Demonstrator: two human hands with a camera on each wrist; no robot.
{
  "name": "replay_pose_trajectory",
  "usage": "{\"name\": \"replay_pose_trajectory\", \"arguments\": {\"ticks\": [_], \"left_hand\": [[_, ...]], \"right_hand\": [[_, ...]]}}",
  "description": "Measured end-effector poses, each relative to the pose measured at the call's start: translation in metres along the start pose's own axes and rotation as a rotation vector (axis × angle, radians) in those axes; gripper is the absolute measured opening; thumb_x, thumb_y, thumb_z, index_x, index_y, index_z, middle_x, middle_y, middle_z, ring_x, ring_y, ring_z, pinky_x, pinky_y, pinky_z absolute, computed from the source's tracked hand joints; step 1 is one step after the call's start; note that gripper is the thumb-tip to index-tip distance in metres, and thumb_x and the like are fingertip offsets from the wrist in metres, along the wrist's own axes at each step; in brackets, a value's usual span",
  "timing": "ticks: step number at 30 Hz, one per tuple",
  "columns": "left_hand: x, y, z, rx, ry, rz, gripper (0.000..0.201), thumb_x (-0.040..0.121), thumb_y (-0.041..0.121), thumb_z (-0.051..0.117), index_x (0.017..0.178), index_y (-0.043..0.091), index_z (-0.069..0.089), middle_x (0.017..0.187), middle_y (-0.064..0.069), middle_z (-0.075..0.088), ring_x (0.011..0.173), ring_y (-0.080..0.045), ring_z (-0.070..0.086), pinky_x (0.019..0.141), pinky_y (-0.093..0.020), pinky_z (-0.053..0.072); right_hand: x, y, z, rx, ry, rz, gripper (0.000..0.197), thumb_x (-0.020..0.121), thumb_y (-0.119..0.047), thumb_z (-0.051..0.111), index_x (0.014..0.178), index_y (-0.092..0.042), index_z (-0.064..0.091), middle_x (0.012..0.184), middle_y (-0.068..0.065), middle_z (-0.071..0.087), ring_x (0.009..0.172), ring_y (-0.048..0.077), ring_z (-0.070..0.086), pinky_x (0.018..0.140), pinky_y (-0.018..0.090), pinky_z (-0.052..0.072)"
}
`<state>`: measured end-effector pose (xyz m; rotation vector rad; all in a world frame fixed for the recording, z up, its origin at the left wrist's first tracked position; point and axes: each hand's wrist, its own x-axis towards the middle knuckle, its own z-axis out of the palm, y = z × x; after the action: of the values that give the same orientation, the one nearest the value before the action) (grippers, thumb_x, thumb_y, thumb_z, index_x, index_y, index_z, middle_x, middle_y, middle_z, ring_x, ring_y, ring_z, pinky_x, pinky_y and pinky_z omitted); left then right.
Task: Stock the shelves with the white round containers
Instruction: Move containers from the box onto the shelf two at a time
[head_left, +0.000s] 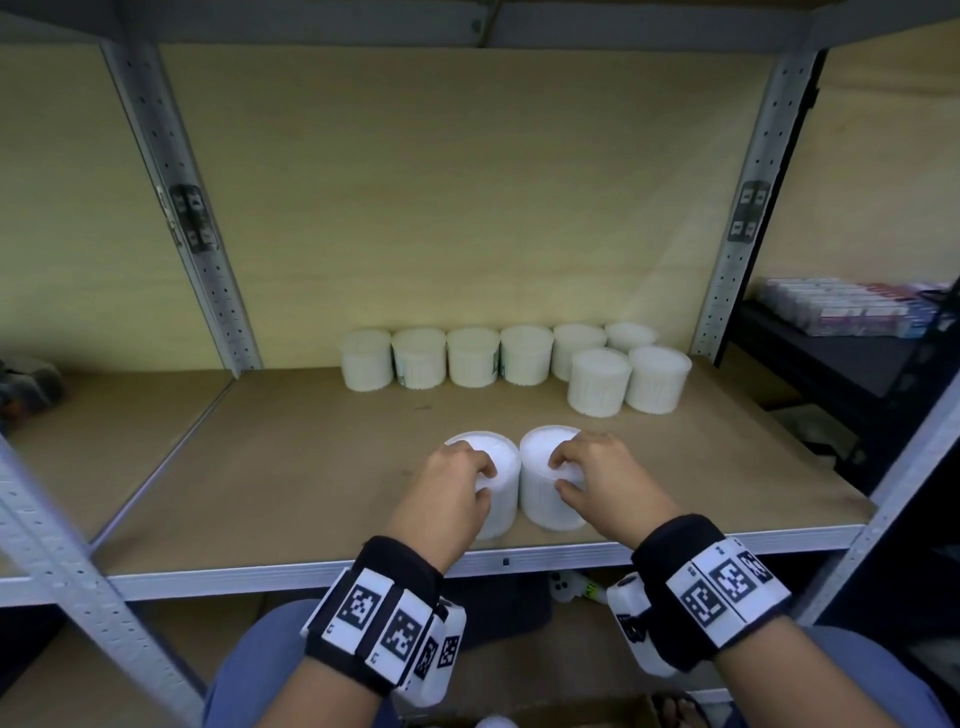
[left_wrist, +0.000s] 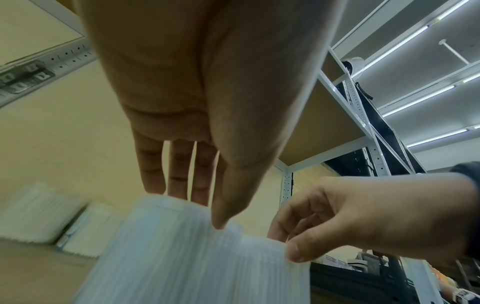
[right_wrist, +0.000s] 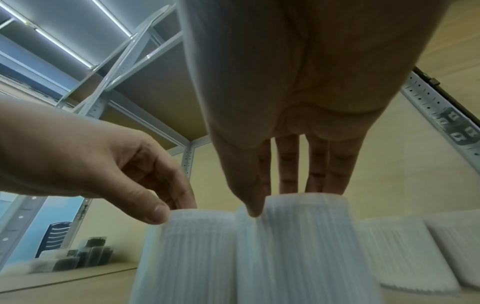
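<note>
Two white round containers stand side by side near the front of the wooden shelf (head_left: 311, 467). My left hand (head_left: 483, 480) grips the left container (head_left: 505, 501) from above, fingers on its lid and thumb on the near rim. My right hand (head_left: 561, 474) grips the right container (head_left: 540, 493) the same way. In the left wrist view my left hand's fingertips (left_wrist: 179, 193) and thumb meet the lid of its ribbed container (left_wrist: 182, 257). The right wrist view has my right hand's fingertips (right_wrist: 311, 190) on the right container (right_wrist: 306, 246).
Several white containers (head_left: 472, 358) line the back of the shelf, with two more (head_left: 597, 382) in front at the right. Grey uprights (head_left: 727, 291) frame the bay, and a metal rail (head_left: 519, 558) edges the front. Small boxes (head_left: 841, 306) fill a black shelf at right.
</note>
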<state>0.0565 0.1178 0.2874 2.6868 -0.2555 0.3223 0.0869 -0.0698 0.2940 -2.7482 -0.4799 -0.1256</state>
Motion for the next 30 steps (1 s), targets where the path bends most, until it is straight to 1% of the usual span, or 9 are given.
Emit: {"name": "replay_pose_trajectory", "arguments": {"ticks": [6, 11, 14, 18, 21, 24, 30], "left_hand": [[0.021, -0.006, 0.002, -0.013, 0.006, -0.028, 0.030, 0.090, 0.013, 0.054, 0.118, 0.018, 0.064, 0.127, 0.002, 0.058, 0.120, -0.014, 0.052, 0.100, -0.024, 0.040], [0.044, -0.013, 0.003, -0.021, 0.000, -0.054, 0.029, 0.090, 0.012, 0.056, 0.117, 0.016, 0.065, 0.127, -0.002, 0.059, 0.118, -0.018, 0.054, 0.097, -0.024, 0.040], [0.059, -0.017, 0.006, -0.039, -0.001, -0.074, 0.029, 0.090, 0.010, 0.056, 0.117, 0.014, 0.065, 0.126, -0.005, 0.059, 0.118, -0.020, 0.053, 0.096, -0.023, 0.040], [0.080, -0.025, 0.010, -0.072, -0.002, -0.098, 0.029, 0.090, 0.010, 0.057, 0.117, 0.013, 0.066, 0.128, -0.004, 0.060, 0.117, -0.019, 0.055, 0.095, -0.022, 0.040], [0.097, -0.032, 0.015, -0.101, 0.005, -0.125, 0.027, 0.088, 0.010, 0.059, 0.114, 0.013, 0.067, 0.125, -0.004, 0.061, 0.114, -0.020, 0.057, 0.095, -0.024, 0.042], [0.113, -0.036, 0.019, -0.099, 0.001, -0.111, 0.026, 0.088, 0.010, 0.059, 0.113, 0.012, 0.067, 0.123, -0.005, 0.062, 0.112, -0.020, 0.059, 0.095, -0.026, 0.044], [0.139, -0.044, 0.025, -0.097, 0.004, -0.094, 0.026, 0.091, 0.009, 0.056, 0.115, 0.009, 0.066, 0.126, -0.007, 0.059, 0.116, -0.021, 0.057, 0.096, -0.027, 0.044]], "right_hand": [[0.022, 0.000, 0.005, -0.011, 0.009, 0.017, 0.031, 0.092, -0.019, 0.056, 0.122, -0.017, 0.061, 0.129, 0.002, 0.056, 0.127, 0.020, 0.042, 0.101, 0.029, 0.039], [0.046, 0.005, 0.008, -0.032, 0.017, 0.034, 0.031, 0.091, -0.020, 0.056, 0.121, -0.017, 0.062, 0.127, 0.004, 0.058, 0.121, 0.023, 0.047, 0.098, 0.032, 0.043], [0.063, 0.008, 0.010, -0.046, 0.023, 0.035, 0.030, 0.092, -0.021, 0.056, 0.121, -0.018, 0.062, 0.126, 0.004, 0.059, 0.119, 0.023, 0.048, 0.096, 0.031, 0.044], [0.085, 0.013, 0.012, -0.050, 0.025, 0.053, 0.030, 0.092, -0.021, 0.057, 0.121, -0.017, 0.061, 0.127, 0.004, 0.059, 0.118, 0.023, 0.049, 0.095, 0.030, 0.043], [0.101, 0.016, 0.013, -0.047, 0.027, 0.058, 0.030, 0.091, -0.020, 0.058, 0.120, -0.016, 0.062, 0.125, 0.006, 0.060, 0.118, 0.024, 0.051, 0.095, 0.030, 0.043], [0.118, 0.019, 0.014, -0.028, 0.030, 0.073, 0.030, 0.091, -0.020, 0.059, 0.120, -0.015, 0.063, 0.125, 0.007, 0.060, 0.117, 0.024, 0.053, 0.095, 0.029, 0.044], [0.143, 0.027, 0.019, -0.003, 0.039, 0.098, 0.028, 0.092, -0.017, 0.058, 0.118, -0.012, 0.063, 0.123, 0.008, 0.061, 0.117, 0.026, 0.053, 0.097, 0.032, 0.045]]}}
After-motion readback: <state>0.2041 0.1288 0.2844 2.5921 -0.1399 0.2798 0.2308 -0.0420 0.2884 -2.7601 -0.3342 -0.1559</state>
